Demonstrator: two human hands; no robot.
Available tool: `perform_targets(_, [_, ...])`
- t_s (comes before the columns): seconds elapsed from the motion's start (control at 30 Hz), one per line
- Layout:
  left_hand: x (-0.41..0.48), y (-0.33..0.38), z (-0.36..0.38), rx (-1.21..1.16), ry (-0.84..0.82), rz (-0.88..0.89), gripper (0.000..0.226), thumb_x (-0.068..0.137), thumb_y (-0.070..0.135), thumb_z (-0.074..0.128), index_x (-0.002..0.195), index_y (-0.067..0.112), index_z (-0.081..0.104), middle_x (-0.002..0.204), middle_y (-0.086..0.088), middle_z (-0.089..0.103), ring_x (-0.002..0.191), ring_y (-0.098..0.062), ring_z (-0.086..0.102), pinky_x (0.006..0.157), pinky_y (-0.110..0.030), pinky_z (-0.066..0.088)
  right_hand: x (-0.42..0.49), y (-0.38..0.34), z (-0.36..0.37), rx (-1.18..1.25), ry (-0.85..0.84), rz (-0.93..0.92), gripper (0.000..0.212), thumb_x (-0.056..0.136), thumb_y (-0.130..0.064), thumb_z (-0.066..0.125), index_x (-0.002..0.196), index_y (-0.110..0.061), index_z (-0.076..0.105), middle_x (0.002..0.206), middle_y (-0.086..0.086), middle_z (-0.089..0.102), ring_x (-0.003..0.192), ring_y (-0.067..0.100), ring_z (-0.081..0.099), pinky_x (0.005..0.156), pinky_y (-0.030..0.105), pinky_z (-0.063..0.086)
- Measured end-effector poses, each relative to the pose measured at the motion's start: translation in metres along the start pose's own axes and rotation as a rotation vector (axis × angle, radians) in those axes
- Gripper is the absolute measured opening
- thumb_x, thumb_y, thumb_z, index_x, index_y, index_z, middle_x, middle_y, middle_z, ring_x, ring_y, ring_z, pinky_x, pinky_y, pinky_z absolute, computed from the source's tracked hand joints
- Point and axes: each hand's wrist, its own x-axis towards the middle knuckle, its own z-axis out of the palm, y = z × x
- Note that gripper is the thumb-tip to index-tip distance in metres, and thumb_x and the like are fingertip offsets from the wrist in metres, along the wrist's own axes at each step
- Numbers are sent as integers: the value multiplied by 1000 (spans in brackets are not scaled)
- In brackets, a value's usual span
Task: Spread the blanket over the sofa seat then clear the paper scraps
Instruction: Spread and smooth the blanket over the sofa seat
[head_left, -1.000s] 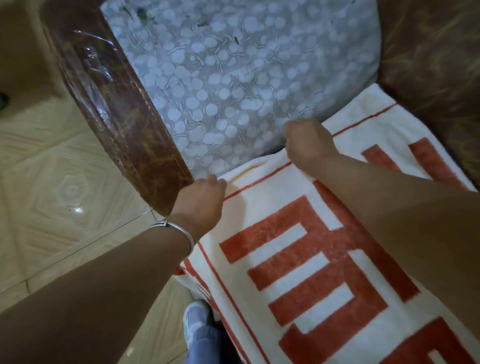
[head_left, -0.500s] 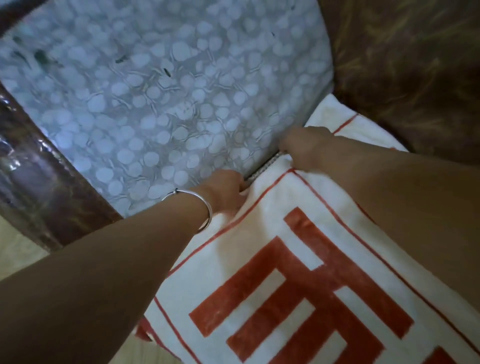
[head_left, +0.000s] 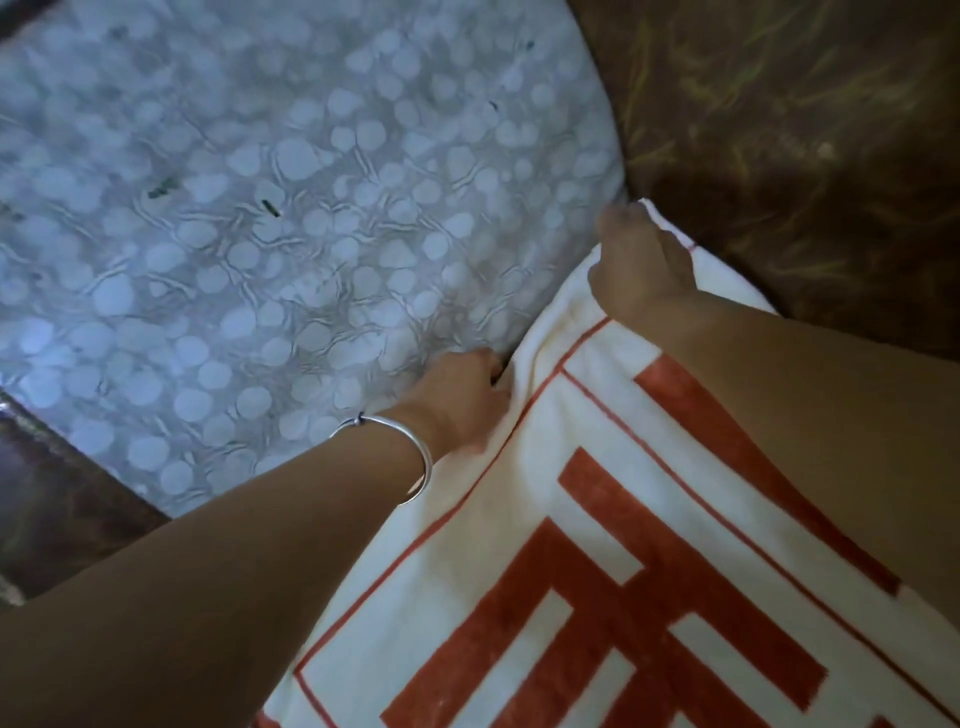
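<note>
The sofa seat fills most of the view – a grey-blue cushion with a pattern of pale round spots, and a few small dark specks lie on it. The brown back of the sofa stands at the upper right, and a brown armrest shows at the lower left. The blanket is white with thick red bands and thin red border lines; it covers the lower right part of the seat. Its long axis runs from the lower right up toward the corner where the seat meets the back, and its leading edge points to the upper left. No letters or labels can be read on it.

The right hand is closed on the far corner of the blanket, close to the sofa back. The left hand grips the same edge lower down – fingers curled around the cloth, touching the seat. A silver bracelet sits on the left wrist.
</note>
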Motion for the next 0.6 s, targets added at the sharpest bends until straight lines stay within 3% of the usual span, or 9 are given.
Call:
perform_targets(0.07, [6,9,-1,31,-18,7,29,93,22,42,98,2,62,74,-9,66,94,-31,64,81,-28,47,8,12,-3,-7,25,68,47,89,-9,55,133,-5,39,139,18,37,120,40,52,97,40,43])
perform_targets(0.17, [12,16,-4,85,-15,17,23,88,14,45,96,1,62,91,-16,69,95,-32,64,77,-28,45,18,21,-4,32,24,170,49,88,-11,61,131,-5,39,140,18,35,119,43,52,97,42,43])
perform_targets(0.27, [14,16,-5,30,-5,18,16,88,13,41,91,8,56,70,-10,59,86,-35,67,84,-38,53,30,25,-4,115,-54,252,54,88,-18,63,134,-4,39,141,20,41,127,41,46,103,41,40])
perform_targets(0.33, [14,14,-2,-23,-1,23,12,89,13,37,83,14,48,63,-7,57,75,-34,67,83,-41,53,35,28,-2,91,-117,253,47,90,-19,59,133,-4,49,139,20,47,129,39,46,105,39,39])
perform_targets(0.4, [14,12,-4,-57,70,31,12,90,14,37,83,17,46,72,-11,62,72,-35,65,80,-42,53,39,29,-5,106,-25,235,34,91,-14,52,124,-5,58,133,20,54,125,39,50,103,38,42])
perform_targets(0.5, [15,10,-9,36,209,53,14,88,7,39,101,10,44,96,-23,63,87,-41,62,74,-40,50,45,32,-13,186,195,223,27,91,-8,48,114,-2,61,124,22,60,119,39,54,98,39,44])
perform_targets(0.6, [17,14,-5,256,215,58,25,91,1,35,115,9,40,112,-19,59,103,-40,58,77,-44,45,41,27,-2,177,138,185,30,92,-8,50,120,2,54,128,23,55,123,37,50,100,38,41])
